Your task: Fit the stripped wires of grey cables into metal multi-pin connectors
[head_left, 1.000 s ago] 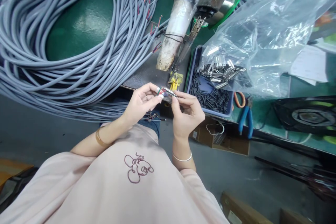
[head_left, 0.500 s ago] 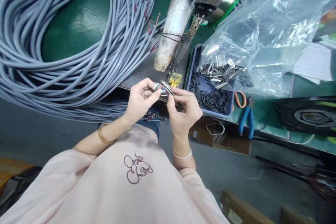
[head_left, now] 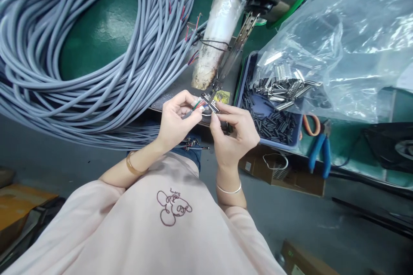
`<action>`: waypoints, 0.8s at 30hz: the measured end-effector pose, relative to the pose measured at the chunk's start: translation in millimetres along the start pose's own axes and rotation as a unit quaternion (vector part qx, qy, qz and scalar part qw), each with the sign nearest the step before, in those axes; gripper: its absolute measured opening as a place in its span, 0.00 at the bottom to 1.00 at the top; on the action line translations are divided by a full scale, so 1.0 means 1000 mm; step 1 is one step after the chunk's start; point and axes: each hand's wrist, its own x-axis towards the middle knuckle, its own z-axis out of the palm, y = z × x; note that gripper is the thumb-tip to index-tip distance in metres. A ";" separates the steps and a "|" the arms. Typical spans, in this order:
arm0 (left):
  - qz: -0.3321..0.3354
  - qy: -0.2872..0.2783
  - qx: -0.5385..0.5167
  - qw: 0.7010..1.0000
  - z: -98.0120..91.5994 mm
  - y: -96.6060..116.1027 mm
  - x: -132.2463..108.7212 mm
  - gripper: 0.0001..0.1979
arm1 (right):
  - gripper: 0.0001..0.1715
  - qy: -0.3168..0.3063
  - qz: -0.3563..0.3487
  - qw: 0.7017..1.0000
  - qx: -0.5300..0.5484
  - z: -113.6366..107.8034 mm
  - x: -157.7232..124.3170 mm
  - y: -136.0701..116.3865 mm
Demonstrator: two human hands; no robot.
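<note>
My left hand [head_left: 179, 116] is closed on the end of a grey cable, pinching its thin coloured wires [head_left: 200, 104] between thumb and fingers. A small metal multi-pin connector [head_left: 211, 104] is gripped at its right end by the thumb and fingers of my right hand [head_left: 235, 131]. The wire ends meet the pins of the connector. Just above it, the long metal tip of a soldering iron [head_left: 222, 75] slants down to the connector and seems to touch it. Whether each wire is joined to a pin is too small to tell.
Bundled grey cables [head_left: 129, 77] with stripped ends cover the left side. On the right, a blue tray [head_left: 270, 142] holds black sleeves and metal connectors, partly under a clear plastic bag [head_left: 338, 51]. Blue-handled pliers [head_left: 318, 150] lie beside it. A plastic-wrapped white tube [head_left: 216, 30] hangs above my hands.
The connector and wires have come up under the soldering iron tip, which now overlaps the connector. The whole scene has shifted slightly right as the camera turned. Both hands keep their grip.
</note>
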 end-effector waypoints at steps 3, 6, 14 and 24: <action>-0.007 -0.009 -0.006 1.000 -0.001 0.002 0.001 0.10 | 0.08 -0.003 -0.011 1.000 -0.008 -0.001 0.000 0.000; -0.024 -0.023 -0.016 0.999 -0.002 0.002 0.000 0.10 | 0.09 -0.014 -0.025 1.000 -0.012 -0.001 -0.004 -0.001; -0.034 -0.038 -0.002 0.999 -0.006 0.002 -0.006 0.10 | 0.09 -0.007 0.043 0.998 0.033 -0.004 -0.005 -0.002; 0.002 -0.018 0.054 0.998 -0.006 0.005 -0.001 0.05 | 0.09 -0.034 0.032 0.999 0.018 -0.004 0.003 -0.002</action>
